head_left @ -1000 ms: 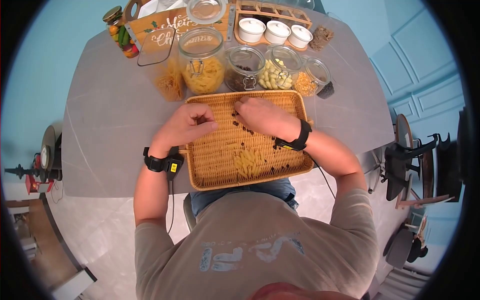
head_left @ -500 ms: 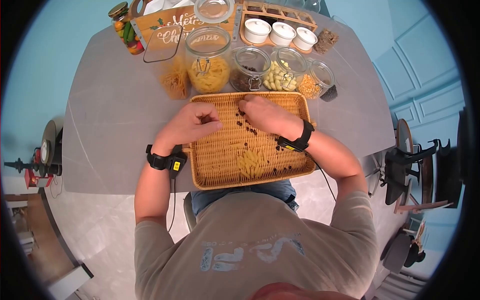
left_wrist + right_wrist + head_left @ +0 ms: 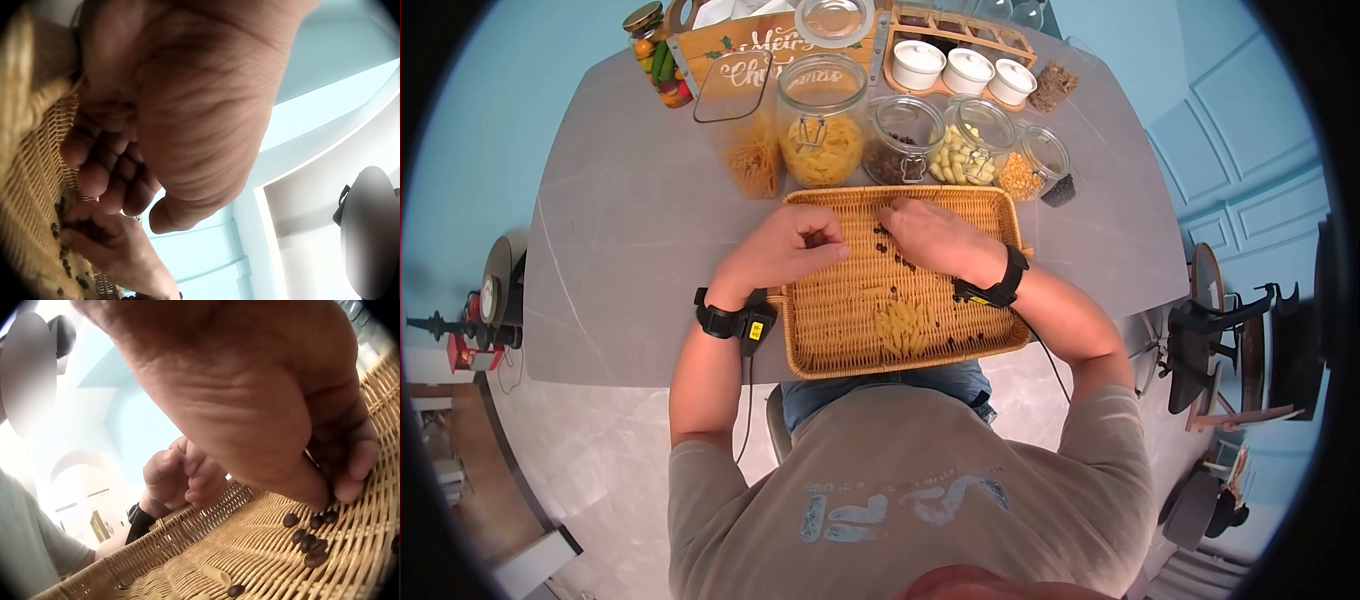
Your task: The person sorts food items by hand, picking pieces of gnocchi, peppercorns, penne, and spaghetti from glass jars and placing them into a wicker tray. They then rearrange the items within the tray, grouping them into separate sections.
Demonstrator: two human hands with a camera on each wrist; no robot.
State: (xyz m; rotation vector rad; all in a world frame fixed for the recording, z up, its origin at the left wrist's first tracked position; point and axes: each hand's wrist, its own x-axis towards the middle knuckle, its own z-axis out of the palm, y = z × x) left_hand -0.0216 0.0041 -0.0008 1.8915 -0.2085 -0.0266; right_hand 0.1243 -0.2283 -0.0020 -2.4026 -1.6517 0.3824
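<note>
A wicker tray [image 3: 830,325] lies before me on the table, with a pile of penne [image 3: 903,328] near its front edge. Dark coffee beans [image 3: 317,550] are scattered over the weave. My right hand [image 3: 935,235] reaches down into the tray's far part. In the right wrist view its thumb and fingertips are close together right at several beans; I cannot tell whether one is pinched. Over the tray's left side hovers my left hand [image 3: 785,245], fingers loosely curled and thumb apart. Nothing shows in it in the left wrist view [image 3: 194,125].
Beyond the tray stand a big jar of penne [image 3: 822,150], a coffee bean jar [image 3: 897,160], a jar of pale pieces [image 3: 962,160] and a jar of orange kernels [image 3: 1018,178]. A clear pasta container [image 3: 752,165] is at left. White lidded pots [image 3: 970,70] stand behind.
The whole head view has shifted slightly to the right. Both hands keep nearly the same places over the tray, and the penne pile looks unchanged.
</note>
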